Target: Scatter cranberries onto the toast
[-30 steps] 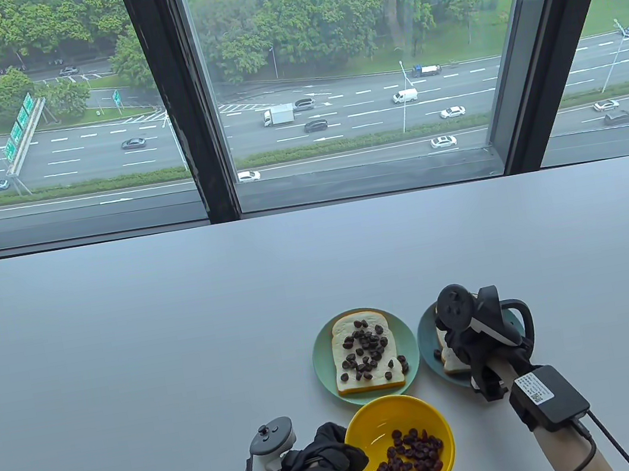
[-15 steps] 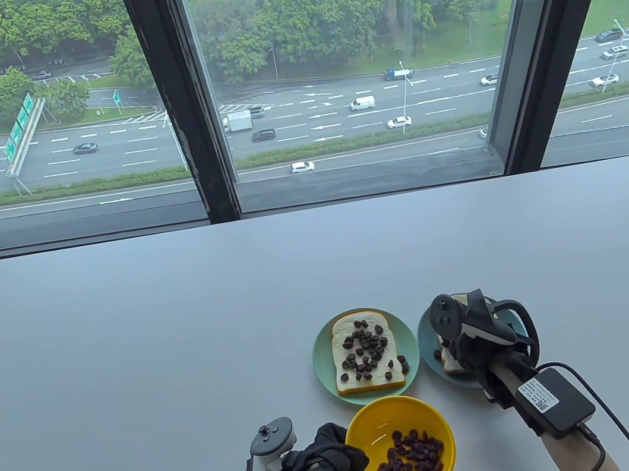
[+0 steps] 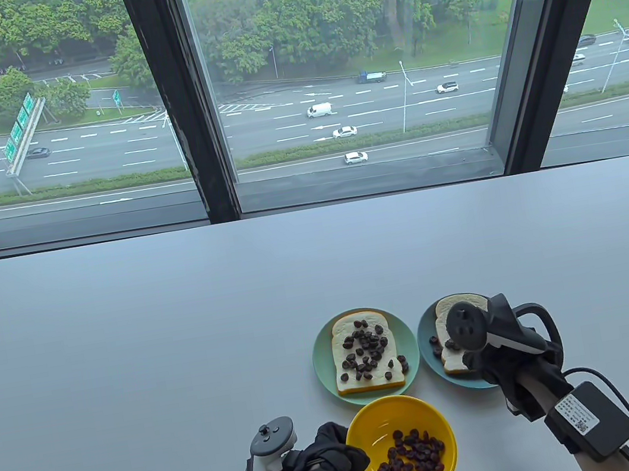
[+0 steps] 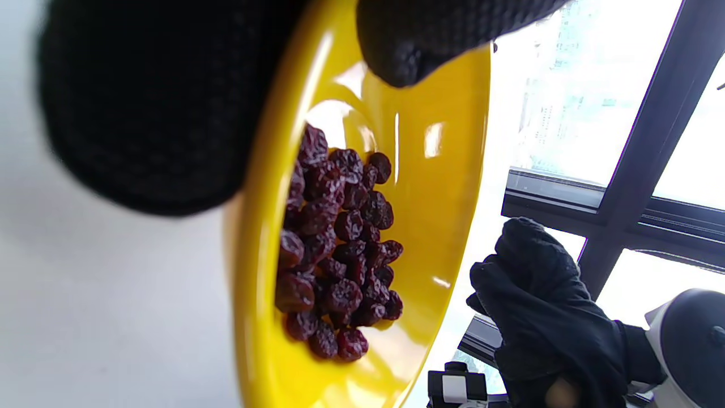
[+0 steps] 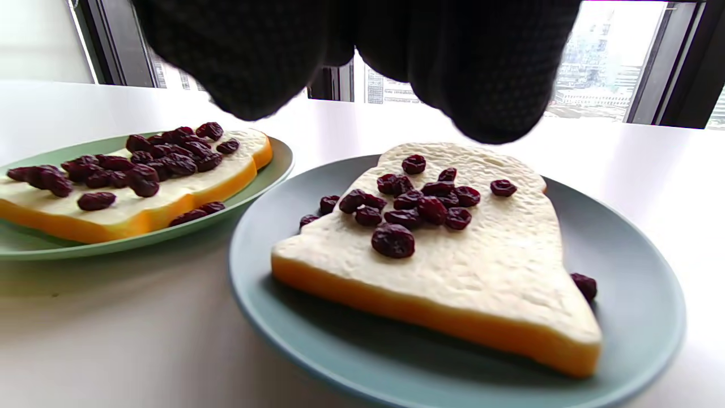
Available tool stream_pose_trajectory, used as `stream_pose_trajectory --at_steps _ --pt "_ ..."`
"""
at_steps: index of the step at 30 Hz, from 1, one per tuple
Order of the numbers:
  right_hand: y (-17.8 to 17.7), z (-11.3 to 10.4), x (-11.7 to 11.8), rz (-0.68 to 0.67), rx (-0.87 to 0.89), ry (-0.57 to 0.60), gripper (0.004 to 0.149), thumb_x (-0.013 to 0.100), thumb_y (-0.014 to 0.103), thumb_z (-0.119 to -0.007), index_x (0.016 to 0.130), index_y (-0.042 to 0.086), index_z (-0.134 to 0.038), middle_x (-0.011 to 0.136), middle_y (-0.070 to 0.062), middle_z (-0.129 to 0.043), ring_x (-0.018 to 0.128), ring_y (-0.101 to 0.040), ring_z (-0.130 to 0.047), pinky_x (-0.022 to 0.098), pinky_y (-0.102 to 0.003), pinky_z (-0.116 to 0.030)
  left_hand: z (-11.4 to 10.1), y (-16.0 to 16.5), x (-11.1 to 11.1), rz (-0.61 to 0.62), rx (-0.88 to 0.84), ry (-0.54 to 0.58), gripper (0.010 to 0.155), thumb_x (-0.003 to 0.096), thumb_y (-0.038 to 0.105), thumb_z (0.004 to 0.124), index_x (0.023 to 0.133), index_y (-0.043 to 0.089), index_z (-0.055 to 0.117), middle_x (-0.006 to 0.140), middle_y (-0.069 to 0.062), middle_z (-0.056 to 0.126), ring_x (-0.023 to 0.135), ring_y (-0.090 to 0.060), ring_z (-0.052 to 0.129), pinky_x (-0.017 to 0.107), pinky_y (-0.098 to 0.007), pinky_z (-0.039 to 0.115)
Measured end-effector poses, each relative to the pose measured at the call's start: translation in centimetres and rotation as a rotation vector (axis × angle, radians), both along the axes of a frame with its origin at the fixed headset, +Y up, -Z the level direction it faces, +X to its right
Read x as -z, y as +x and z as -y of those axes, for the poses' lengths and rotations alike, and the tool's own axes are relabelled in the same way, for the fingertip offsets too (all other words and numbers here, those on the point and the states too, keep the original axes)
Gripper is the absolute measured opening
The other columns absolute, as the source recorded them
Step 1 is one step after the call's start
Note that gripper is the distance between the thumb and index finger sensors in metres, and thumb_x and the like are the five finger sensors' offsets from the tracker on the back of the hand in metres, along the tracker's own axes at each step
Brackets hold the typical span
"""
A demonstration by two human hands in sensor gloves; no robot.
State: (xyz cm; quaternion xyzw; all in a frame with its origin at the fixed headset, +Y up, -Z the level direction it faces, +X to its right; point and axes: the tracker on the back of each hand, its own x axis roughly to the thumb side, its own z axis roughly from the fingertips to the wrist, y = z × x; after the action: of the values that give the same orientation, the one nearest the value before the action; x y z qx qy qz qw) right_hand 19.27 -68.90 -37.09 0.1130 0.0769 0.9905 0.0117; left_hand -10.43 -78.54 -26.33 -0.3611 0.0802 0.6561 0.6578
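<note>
A yellow bowl (image 3: 397,414) of dried cranberries (image 3: 410,463) stands at the table's near edge. My left hand (image 3: 328,459) grips its left rim; in the left wrist view the fingers (image 4: 158,102) wrap the bowl (image 4: 442,170). One toast (image 3: 369,383) covered in cranberries lies on a green plate (image 3: 320,361). A second toast (image 3: 450,309) lies on a blue plate (image 3: 427,343). My right hand (image 3: 492,362) hovers over its near part. In the right wrist view its fingertips (image 5: 487,68) hang above that toast (image 5: 481,272), nothing seen between them. Cranberries (image 5: 419,204) lie on its far half.
One cranberry (image 5: 584,285) lies on the blue plate (image 5: 634,317) beside the toast. The white table (image 3: 186,329) stretches far and left. A window frame (image 3: 180,119) rises behind the table's far edge. A cable (image 3: 609,379) trails from my right wrist.
My right hand has drawn back toward me and to the right, uncovering the top of the toast on the blue plate. The left hand and the bowl have not moved.
</note>
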Motion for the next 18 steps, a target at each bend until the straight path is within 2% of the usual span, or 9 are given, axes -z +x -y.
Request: stream_pose_trajectory --at_steps 5,9,13,14,18 --pt "-3.6 -1.8 -2.6 -0.218 0.181 -0.071 0.066 0.034 0.036 -0.080 0.093 0.027 -0.053 0.096 -0.009 -0.055 0.079 -0.031 -0.074 0.048 -0.029 -0.086 0.0 0.0 0.1 -0.008 0.004 0.007 0.051 0.0382 0.019 0.078 0.083 0.019 0.053 0.068 -0.021 0.064 0.039 -0.036 0.079 0.012 -0.036 0.097" --pt "-7.2 -2.2 -5.3 -0.434 0.270 -0.225 0.070 0.034 0.037 -0.080 0.096 0.027 -0.047 0.097 -0.011 -0.052 0.081 -0.033 -0.073 0.051 -0.032 -0.085 0.0 -0.1 0.1 -0.013 0.004 0.008 0.051 0.0383 0.019 0.078 0.083 0.019 0.052 0.068 -0.021 0.064 0.039 -0.036 0.079 0.012 -0.036 0.097" --pt "-9.6 -0.9 -7.1 -0.537 0.099 -0.432 0.080 0.035 0.039 -0.080 0.099 0.029 -0.033 0.101 -0.016 -0.039 0.087 -0.041 -0.062 0.056 -0.033 -0.080 -0.1 -0.2 0.1 -0.023 0.013 0.017 0.052 0.0385 0.019 0.078 0.083 0.019 0.052 0.068 -0.021 0.063 0.039 -0.036 0.078 0.013 -0.036 0.098" --pt "-10.0 -0.4 -7.5 -0.546 0.047 -0.458 0.081 0.035 0.039 -0.079 0.098 0.029 -0.031 0.101 -0.017 -0.036 0.087 -0.042 -0.060 0.057 -0.032 -0.078 -0.1 -0.2 0.1 -0.024 0.013 0.018 0.052 0.0385 0.019 0.078 0.083 0.019 0.052 0.068 -0.021 0.063 0.039 -0.036 0.078 0.013 -0.036 0.098" --pt "-10.8 1.1 -8.0 -0.566 0.022 -0.499 0.084 0.034 0.038 -0.081 0.098 0.031 -0.028 0.101 -0.019 -0.030 0.087 -0.044 -0.057 0.059 -0.032 -0.075 -0.3 -0.1 -0.1 -0.056 0.007 0.030 0.052 0.0379 0.018 0.079 0.082 0.019 0.052 0.068 -0.021 0.063 0.039 -0.037 0.078 0.013 -0.037 0.098"
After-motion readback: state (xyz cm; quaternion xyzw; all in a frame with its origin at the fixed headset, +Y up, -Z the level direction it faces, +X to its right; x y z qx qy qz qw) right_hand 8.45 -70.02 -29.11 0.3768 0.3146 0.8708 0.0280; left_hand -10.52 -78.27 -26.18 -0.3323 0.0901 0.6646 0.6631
